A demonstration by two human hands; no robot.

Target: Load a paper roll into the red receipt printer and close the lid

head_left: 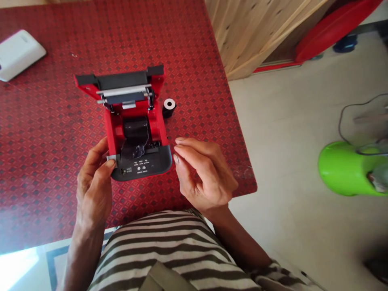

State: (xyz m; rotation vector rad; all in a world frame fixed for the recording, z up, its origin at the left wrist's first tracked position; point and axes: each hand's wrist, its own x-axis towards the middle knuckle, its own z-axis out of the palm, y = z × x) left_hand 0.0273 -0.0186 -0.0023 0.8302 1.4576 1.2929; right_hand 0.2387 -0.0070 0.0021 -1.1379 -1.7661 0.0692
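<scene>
A small red and black receipt printer stands on the table with its lid tilted up and back. Inside its bay lies a black roll, whose loose, crumpled end reaches over the front panel. My left hand grips the printer's front left corner, thumb on top by a small grey patch and fingers along the side. Just off the front right corner is my right hand, its thumb and fingertips drawn together with nothing visible between them. A second dark roll with a white end stands beside the printer's right side.
The red patterned table ends at a right edge past my right hand. A white device lies at the far left. Wooden boards rise beyond the table, and a green bucket and a cable are on the floor at right.
</scene>
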